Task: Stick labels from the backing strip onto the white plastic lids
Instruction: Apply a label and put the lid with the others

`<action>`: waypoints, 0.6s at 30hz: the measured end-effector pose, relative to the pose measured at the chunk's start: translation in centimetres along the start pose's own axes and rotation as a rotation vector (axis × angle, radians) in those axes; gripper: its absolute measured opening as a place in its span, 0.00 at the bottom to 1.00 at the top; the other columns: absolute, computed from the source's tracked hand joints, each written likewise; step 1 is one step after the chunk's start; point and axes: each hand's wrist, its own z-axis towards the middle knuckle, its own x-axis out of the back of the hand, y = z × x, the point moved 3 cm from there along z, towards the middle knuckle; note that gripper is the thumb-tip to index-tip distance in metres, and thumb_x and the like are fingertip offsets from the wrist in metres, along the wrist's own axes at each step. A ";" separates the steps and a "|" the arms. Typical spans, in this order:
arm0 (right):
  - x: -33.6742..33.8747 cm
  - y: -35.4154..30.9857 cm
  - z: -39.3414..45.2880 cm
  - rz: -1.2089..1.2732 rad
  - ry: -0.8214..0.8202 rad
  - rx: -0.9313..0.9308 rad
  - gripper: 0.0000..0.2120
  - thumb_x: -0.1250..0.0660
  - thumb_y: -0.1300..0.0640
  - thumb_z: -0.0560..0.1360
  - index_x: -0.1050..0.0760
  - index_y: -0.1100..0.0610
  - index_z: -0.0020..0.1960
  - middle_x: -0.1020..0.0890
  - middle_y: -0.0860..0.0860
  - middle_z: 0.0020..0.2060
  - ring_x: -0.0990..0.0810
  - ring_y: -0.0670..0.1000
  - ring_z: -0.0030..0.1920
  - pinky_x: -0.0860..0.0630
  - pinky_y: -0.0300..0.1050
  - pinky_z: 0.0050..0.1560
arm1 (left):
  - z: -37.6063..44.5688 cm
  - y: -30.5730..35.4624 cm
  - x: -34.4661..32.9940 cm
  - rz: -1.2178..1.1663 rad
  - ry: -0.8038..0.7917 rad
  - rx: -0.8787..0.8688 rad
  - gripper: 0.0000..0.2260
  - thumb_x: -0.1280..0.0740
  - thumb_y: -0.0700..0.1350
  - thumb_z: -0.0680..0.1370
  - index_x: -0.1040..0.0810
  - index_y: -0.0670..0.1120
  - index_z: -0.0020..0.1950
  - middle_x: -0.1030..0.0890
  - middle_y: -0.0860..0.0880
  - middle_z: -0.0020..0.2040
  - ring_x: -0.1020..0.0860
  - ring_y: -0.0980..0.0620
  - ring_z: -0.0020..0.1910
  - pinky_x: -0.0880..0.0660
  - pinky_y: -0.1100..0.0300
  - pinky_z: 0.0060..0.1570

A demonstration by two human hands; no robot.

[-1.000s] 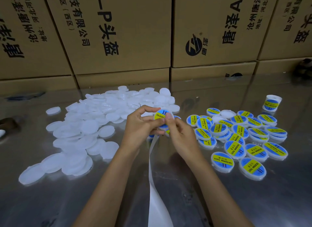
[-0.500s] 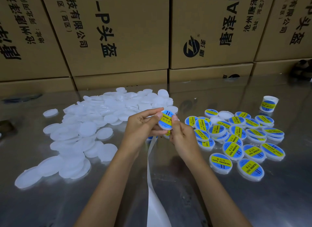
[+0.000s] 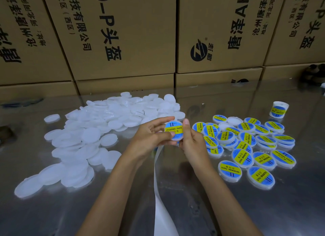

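Both hands meet above the middle of a shiny tabletop (image 3: pixel 263 209), the left hand (image 3: pixel 149 135) and right hand (image 3: pixel 190 141) together pinching one labelled lid (image 3: pixel 174 130) (blue and yellow, reading "SOLDERING PASTE"). A white backing strip (image 3: pixel 158 191) trails toward six o'clock. Plain white lids (image 3: pixel 91 135) heap at ten o'clock; labelled lids (image 3: pixel 246 148) cluster at three o'clock.

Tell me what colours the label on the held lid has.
Blue round label with a yellow band across it, printed in dark text; clearest in the head view.
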 end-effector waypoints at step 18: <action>-0.4 0.1 -0.8 -0.337 -0.053 0.184 0.28 0.35 0.32 0.71 0.31 0.58 0.36 0.32 0.43 0.24 0.34 0.45 0.28 0.35 0.43 0.34 | 0.0 -0.3 1.0 0.037 0.301 -0.059 0.04 0.26 0.42 0.76 0.14 0.44 0.49 0.13 0.46 0.41 0.14 0.43 0.35 0.18 0.60 0.34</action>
